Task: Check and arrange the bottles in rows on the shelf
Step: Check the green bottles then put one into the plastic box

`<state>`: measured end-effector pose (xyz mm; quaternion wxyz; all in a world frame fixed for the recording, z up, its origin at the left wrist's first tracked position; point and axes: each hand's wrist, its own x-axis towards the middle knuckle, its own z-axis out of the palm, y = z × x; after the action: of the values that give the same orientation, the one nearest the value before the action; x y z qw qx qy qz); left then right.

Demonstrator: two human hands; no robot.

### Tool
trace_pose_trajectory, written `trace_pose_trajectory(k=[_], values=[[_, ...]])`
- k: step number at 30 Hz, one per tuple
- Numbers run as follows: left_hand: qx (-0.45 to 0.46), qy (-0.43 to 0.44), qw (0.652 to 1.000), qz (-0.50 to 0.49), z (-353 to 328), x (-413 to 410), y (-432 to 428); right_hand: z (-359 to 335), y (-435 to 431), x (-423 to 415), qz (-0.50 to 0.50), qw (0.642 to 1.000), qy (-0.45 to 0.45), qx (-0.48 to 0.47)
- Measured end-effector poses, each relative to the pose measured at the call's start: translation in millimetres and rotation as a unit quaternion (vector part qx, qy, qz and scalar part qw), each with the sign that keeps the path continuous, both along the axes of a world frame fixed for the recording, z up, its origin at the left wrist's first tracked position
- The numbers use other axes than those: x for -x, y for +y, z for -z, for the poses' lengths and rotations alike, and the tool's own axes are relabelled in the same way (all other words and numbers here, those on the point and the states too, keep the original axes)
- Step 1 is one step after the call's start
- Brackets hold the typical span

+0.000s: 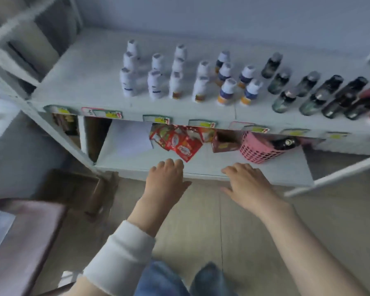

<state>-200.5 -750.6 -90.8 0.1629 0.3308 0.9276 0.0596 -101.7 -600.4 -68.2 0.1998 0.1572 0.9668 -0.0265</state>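
— White shelving runs along the wall ahead, on two levels. Where are your hands?
— Both are empty. My left hand [167, 178] hangs with its fingers loosely bent. My right hand [247, 184] is spread and relaxed. Both are over the near edge of the lower shelf [126, 150], though I cannot tell whether they touch it. Just beyond them lie red sachets [179, 144], a brown carton [222, 143] and a pink basket [256, 150].
— And the bottles?
— They are on the top shelf [83, 82]. White bottles [154, 82] stand to the left in rough columns, blue-and-orange labelled bottles [226, 90] in the middle, and dark bottles [284, 99] to the right, less evenly spaced as far as the blur shows.
— Which step is this?
— Checking, I'd say, since nothing is picked up. Next I would need to reach up and far, probably to the right, and line up the dark ones.
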Motion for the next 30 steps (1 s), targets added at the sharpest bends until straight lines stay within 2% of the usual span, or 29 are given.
trace_pose_trajectory(k=[8,19,24,30], values=[[-0.003,0.044,0.988,0.148,-31,-40,186,-30,163,-79,0.129,0.992,0.002,-0.013],[-0.037,0.088,0.968,0.232,-43,3,372,-59,317,-50,0.215,0.975,0.001,-0.052],[-0.025,0.094,0.967,0.235,-45,22,436,-65,370,-36,0.211,0.977,0.013,-0.033],[-0.072,0.066,0.979,0.179,-24,30,504,-59,433,-21,0.166,0.985,0.051,-0.017]])
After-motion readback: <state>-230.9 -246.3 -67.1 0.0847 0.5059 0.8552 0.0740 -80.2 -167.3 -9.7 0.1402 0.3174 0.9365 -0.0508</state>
